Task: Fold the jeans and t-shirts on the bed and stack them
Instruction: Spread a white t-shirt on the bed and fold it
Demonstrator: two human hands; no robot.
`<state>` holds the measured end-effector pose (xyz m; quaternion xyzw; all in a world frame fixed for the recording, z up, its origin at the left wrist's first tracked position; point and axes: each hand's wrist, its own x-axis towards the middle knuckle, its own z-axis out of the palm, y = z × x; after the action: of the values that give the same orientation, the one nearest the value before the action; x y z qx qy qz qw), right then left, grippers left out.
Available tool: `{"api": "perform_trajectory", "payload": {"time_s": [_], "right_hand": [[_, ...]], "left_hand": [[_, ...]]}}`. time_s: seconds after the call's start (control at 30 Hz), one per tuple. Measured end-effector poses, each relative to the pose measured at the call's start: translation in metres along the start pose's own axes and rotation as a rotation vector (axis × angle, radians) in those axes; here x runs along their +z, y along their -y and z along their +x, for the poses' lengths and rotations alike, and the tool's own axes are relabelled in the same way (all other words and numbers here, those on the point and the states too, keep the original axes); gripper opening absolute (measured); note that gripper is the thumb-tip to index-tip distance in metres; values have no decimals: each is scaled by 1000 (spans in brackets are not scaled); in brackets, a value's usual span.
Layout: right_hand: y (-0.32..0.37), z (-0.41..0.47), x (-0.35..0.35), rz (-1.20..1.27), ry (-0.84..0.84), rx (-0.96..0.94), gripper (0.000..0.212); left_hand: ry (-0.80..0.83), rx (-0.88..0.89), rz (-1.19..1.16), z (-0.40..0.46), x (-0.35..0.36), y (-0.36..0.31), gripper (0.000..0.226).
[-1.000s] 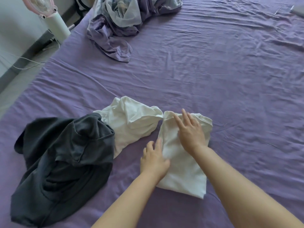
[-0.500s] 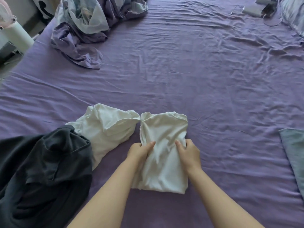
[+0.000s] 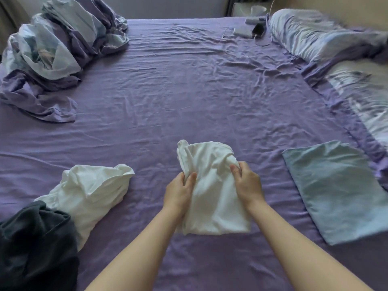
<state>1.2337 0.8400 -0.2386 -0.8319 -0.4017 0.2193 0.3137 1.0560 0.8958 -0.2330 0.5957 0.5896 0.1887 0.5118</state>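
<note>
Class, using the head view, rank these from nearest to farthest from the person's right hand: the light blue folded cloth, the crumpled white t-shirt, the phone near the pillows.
From the right hand:
1. Light blue folded cloth, just to its right.
2. Crumpled white t-shirt, left, beyond the left hand.
3. Phone, far end of the bed.

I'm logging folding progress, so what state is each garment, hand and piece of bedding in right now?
Folded white t-shirt: folded, gripped at both sides.
Left hand: pinches its left edge.
Right hand: pinches its right edge.
Second white t-shirt: crumpled, unfolded.
Dark garment: heaped, unfolded.
Light blue cloth: flat, folded.
Blanket: bunched up.
Purple sheet: spread, wrinkled.
</note>
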Motion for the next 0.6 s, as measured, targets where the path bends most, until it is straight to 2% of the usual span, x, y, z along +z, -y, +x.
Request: {"api": "perform_trajectory", "payload": {"time_s": [0.1,0.33,0.6], "right_hand": [[-23,3,-38,-14,-42,-15,25],[-117,28,-164,-47,-69,-20,23],[-218,73,-271,-80,-76,23,25]], "left_hand": [[-20,49,20,-9,36,-20,35],[56,130,-38,-32,169,-87,33],[111,87,-92,-41,311,-147,31]]}}
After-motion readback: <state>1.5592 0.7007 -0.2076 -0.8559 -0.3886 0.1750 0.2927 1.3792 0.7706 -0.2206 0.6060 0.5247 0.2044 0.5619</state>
